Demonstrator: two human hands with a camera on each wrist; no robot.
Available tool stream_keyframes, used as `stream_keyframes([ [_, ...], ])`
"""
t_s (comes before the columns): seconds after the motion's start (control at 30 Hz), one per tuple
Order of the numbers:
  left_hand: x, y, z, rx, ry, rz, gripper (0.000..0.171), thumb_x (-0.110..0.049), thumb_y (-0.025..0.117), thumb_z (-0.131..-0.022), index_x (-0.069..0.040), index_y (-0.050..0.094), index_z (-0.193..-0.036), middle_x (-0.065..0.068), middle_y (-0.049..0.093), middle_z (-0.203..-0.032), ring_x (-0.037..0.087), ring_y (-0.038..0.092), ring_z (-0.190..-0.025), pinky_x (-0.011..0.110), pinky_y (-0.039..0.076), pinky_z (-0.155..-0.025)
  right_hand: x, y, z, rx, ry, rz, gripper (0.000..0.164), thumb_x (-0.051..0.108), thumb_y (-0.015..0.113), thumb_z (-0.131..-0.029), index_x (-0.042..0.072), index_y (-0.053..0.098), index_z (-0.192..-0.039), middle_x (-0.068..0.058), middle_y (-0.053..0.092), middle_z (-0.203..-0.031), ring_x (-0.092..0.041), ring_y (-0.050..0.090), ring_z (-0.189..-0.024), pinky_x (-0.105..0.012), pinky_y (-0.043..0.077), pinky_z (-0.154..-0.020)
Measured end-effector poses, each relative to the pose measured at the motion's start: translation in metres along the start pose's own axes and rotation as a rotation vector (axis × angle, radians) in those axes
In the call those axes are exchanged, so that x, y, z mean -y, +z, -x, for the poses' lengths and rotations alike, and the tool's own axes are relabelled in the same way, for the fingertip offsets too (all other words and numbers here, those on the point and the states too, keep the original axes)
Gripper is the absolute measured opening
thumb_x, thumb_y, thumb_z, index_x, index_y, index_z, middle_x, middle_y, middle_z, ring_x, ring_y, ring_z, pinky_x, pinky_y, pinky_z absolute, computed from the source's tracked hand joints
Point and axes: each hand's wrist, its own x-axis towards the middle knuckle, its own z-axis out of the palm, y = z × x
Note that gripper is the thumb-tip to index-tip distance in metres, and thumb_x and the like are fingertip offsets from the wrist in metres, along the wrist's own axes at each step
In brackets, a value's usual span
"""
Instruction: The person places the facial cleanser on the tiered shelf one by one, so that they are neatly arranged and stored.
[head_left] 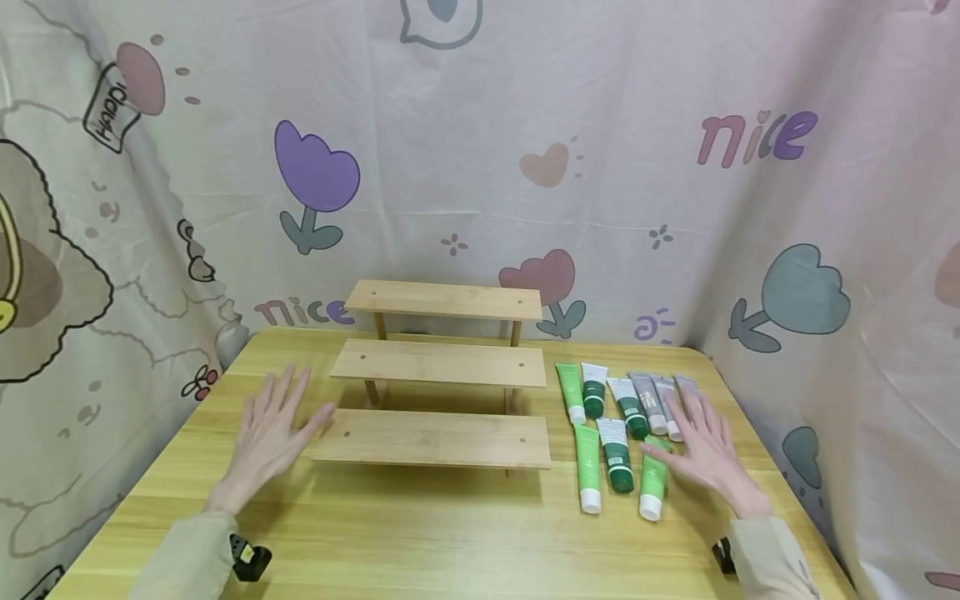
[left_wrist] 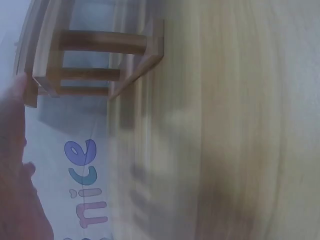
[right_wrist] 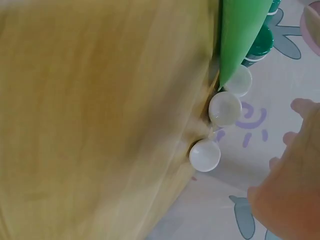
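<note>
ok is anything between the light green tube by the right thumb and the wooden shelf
Yes, along the tabletop: a green-capped tube and another light green tube lie between the light green tube by the right hand and the three-tier wooden shelf. Above them, nothing visible blocks the way.

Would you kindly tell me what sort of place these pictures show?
Probably a curtained-off tabletop workspace: printed fabric hangs behind and beside a wood-grain table, which holds a three-tier wooden stand and a group of tubes.

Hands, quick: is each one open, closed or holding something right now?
Left hand: open, holding nothing, beside the shelf.
Right hand: open, holding nothing, by the tubes.
</note>
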Motion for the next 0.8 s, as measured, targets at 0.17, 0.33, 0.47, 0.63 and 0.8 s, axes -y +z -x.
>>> stream_keyframes([
  [0.17,0.003,0.001,0.001,0.043,0.023,0.106,0.081,-0.048,0.051,-0.102,-0.01,0.013,-0.162,0.029,0.025,-0.162,0.056,0.02,-0.147,0.079,0.012,-0.116,-0.002,0.003,0.004,0.018,-0.003,-0.008,0.108,0.061,0.069,-0.085,0.011,0.014,-0.162,-0.019,-0.008,-0.169,-0.053,-0.006,-0.152,-0.08,-0.003,-0.116],
  [0.33,0.004,0.001,0.0,0.134,-0.007,0.316,0.077,-0.04,0.057,-0.102,-0.001,0.022,-0.159,0.029,0.052,-0.144,0.055,0.039,-0.136,0.079,0.031,-0.106,-0.002,0.003,0.007,0.044,-0.001,0.007,0.111,0.061,0.073,-0.08,0.007,0.02,-0.16,-0.028,0.009,-0.165,-0.057,0.007,-0.149,-0.081,0.002,-0.116],
  [0.47,0.004,0.0,-0.003,0.184,-0.027,0.428,0.071,-0.033,0.062,-0.1,0.001,0.031,-0.154,0.023,0.065,-0.128,0.029,0.062,-0.12,0.059,0.048,-0.107,-0.003,0.004,0.009,0.058,0.003,0.018,0.112,0.062,0.076,-0.077,0.006,0.022,-0.159,-0.032,0.016,-0.16,-0.06,0.014,-0.143,-0.081,0.007,-0.114],
  [0.63,0.004,-0.002,-0.004,0.263,0.007,0.546,0.069,-0.023,0.068,-0.097,0.005,0.036,-0.151,0.013,0.071,-0.112,-0.001,0.063,-0.095,0.017,0.053,-0.086,-0.001,0.004,0.01,0.07,0.014,-0.002,0.11,0.061,0.077,-0.076,0.006,0.027,-0.157,-0.031,0.021,-0.155,-0.061,0.017,-0.139,-0.084,0.014,-0.108],
  [0.8,0.008,-0.001,-0.004,0.322,0.027,0.642,0.073,-0.017,0.073,-0.092,0.007,0.036,-0.15,0.013,0.069,-0.105,0.004,0.066,-0.089,0.019,0.056,-0.078,0.0,0.003,0.013,0.096,0.028,-0.025,0.112,0.06,0.08,-0.073,0.004,0.028,-0.156,-0.031,0.023,-0.152,-0.059,0.018,-0.136,-0.086,0.018,-0.104],
])
